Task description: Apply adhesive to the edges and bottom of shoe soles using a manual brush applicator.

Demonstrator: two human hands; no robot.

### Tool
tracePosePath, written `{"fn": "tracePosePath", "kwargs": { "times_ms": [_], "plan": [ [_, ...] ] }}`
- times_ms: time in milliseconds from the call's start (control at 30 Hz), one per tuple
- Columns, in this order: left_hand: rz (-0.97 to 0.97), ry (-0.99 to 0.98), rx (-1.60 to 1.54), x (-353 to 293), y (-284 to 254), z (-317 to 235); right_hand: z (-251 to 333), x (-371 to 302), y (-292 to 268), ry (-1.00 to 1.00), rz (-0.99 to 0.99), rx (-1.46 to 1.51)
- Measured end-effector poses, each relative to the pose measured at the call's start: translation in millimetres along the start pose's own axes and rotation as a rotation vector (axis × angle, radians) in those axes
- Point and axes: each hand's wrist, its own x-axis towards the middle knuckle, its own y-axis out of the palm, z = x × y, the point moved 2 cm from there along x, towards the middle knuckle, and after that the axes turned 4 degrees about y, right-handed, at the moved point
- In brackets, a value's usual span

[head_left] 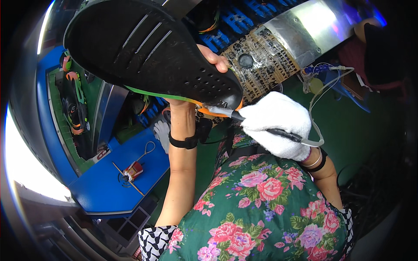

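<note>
My bare left hand point(212, 58) grips a large black shoe sole point(156, 56) held up in front of me. Its face has several long slits and a patch of small holes, and its edge is green turning to orange. Most of that hand is hidden behind the sole. In a white knitted glove, my right hand point(276, 124) is closed round a black pen-shaped tool point(284, 134) with a clear hose at its back end. The tool's grey, tape-wrapped tip point(217, 111) meets the orange edge at the sole's narrow end.
A blue table point(104, 187) at the left bears a small red-labelled item point(133, 171). Shoe parts point(75, 102) lie on a green surface beyond. A taped cardboard sheet point(261, 56) adjoins a metal plate point(305, 32) and blue racks point(237, 19). Hoses point(320, 93) hang at the right.
</note>
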Motion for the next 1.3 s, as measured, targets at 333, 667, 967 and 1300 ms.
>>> {"fn": "tracePosePath", "kwargs": {
  "times_ms": [333,667,967,1300],
  "plan": [
    [-0.038,0.004,0.037,1.4,2.9,-0.6,10.0,-3.4,10.9,-0.142,0.047,-0.051],
    [0.002,-0.006,0.059,1.2,-9.0,2.8,3.8,-2.3,-0.4,-0.041,-0.031,-0.144],
    [0.031,-0.080,-0.026,10.3,-3.7,8.1,-10.2,2.0,-7.3,0.100,0.019,0.200],
    [-0.035,-0.108,0.033,19.7,12.4,7.4,-10.1,2.8,-13.3,0.061,-0.020,-0.030]
  ]
}}
